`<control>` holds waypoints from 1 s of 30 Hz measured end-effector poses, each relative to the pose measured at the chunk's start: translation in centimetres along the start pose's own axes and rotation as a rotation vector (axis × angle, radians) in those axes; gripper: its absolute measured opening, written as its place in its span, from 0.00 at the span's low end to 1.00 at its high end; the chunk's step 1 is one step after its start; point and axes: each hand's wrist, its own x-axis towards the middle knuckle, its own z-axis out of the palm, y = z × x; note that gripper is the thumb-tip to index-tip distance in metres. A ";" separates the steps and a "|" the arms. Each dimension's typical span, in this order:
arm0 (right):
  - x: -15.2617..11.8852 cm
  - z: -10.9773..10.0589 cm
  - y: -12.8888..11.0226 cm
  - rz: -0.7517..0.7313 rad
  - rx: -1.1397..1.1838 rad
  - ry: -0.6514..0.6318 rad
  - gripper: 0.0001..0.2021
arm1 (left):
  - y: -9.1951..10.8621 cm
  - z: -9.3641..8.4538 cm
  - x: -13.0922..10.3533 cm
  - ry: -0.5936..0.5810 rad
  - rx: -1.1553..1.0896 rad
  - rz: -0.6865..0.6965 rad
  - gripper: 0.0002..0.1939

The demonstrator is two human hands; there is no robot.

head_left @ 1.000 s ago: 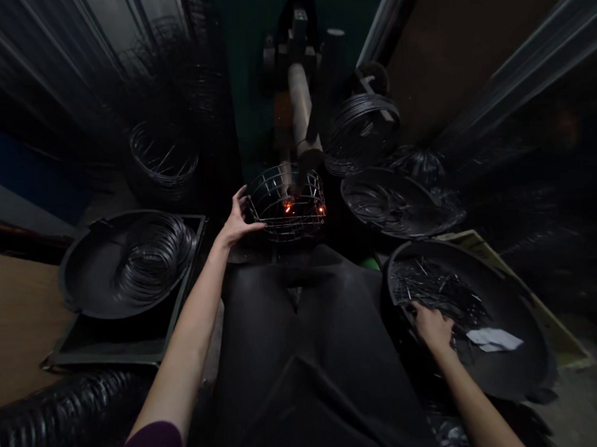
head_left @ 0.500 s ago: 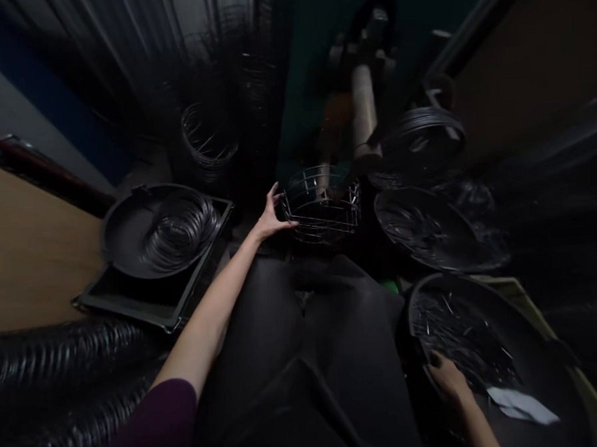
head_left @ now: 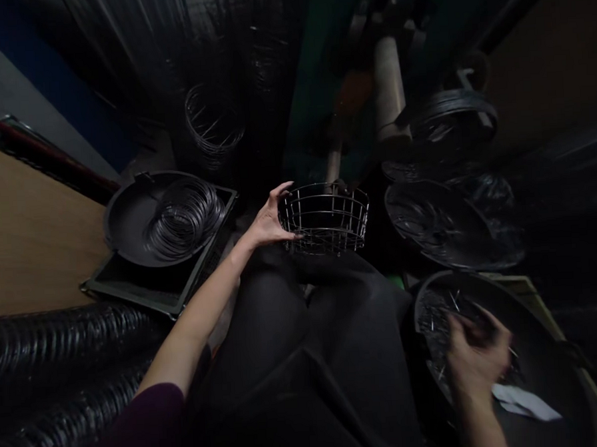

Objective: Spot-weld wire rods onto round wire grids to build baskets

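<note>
My left hand [head_left: 272, 218] grips the left side of a round wire basket [head_left: 325, 215], thumb low and fingers along its upper edge. The basket is at the tip of a machine's rod, just beyond my knees. At the lower right, my right hand [head_left: 478, 354] is over a large dark pan [head_left: 541, 371] of short metal pieces [head_left: 433, 316]. Motion smears its fingers, so whether they hold anything cannot be made out. A white scrap [head_left: 525, 402] lies in the pan beside that hand.
On the left, a dark pan [head_left: 128, 219] with wire rings [head_left: 183, 219] rests on a crate [head_left: 132, 295]. A wire ring stack [head_left: 213, 124] stands behind. Another pan [head_left: 438, 223] is at the right, below a machine cylinder [head_left: 389, 85].
My right hand has moved from the pan's left edge to over the metal pieces. The basket, still in my left hand, has tilted and shows its round side more clearly. The view has shifted slightly.
</note>
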 end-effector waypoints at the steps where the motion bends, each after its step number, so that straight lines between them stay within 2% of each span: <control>1: -0.9 1.3 -0.4 0.003 0.055 -0.094 0.39 | 0.8 0.1 -0.3 -0.013 0.051 0.032 0.61; 3: -2.3 3.3 -0.6 0.067 0.095 -0.292 0.34 | 2.4 0.3 -0.8 -0.065 0.155 0.071 0.56; 6: -2.9 4.2 -2.2 0.083 0.138 -0.432 0.28 | 4.2 0.7 -0.7 -0.164 0.279 0.090 0.51; 8: -2.1 4.1 -5.3 0.019 0.203 -0.542 0.27 | 5.1 1.2 -0.3 -0.214 0.348 0.104 0.47; 11: 0.1 4.6 -11.5 -0.079 0.255 -0.920 0.22 | 6.2 2.1 0.6 -0.276 0.445 0.148 0.37; 12: 0.9 5.1 -13.3 -0.120 0.245 -1.001 0.18 | 6.5 2.5 0.9 -0.295 0.465 0.168 0.34; 13: 1.6 5.7 -14.8 -0.176 0.218 -1.021 0.15 | 6.8 2.7 1.1 -0.312 0.476 0.187 0.32; 14: 2.1 6.3 -16.0 -0.253 0.167 -0.991 0.13 | 7.1 2.9 1.2 -0.326 0.483 0.202 0.31; 16: 2.4 7.4 -17.2 -0.468 -0.007 -0.829 0.10 | 7.4 3.0 1.3 -0.336 0.486 0.206 0.31; 18: 2.0 8.1 -17.4 -0.717 -0.228 -0.694 0.12 | 7.4 2.9 1.2 -0.320 0.479 0.184 0.33; 21: 1.2 8.4 -17.0 -0.983 -0.483 -0.630 0.19 | 6.9 2.7 1.1 -0.276 0.466 0.124 0.36; 26: 1.9 9.0 -17.4 -1.165 -0.607 -0.519 0.17 | 6.0 2.6 1.8 -0.239 0.435 0.057 0.39; 30: 3.4 9.6 -18.4 -1.194 -0.602 -0.492 0.16 | 5.5 2.7 3.0 -0.204 0.404 0.060 0.38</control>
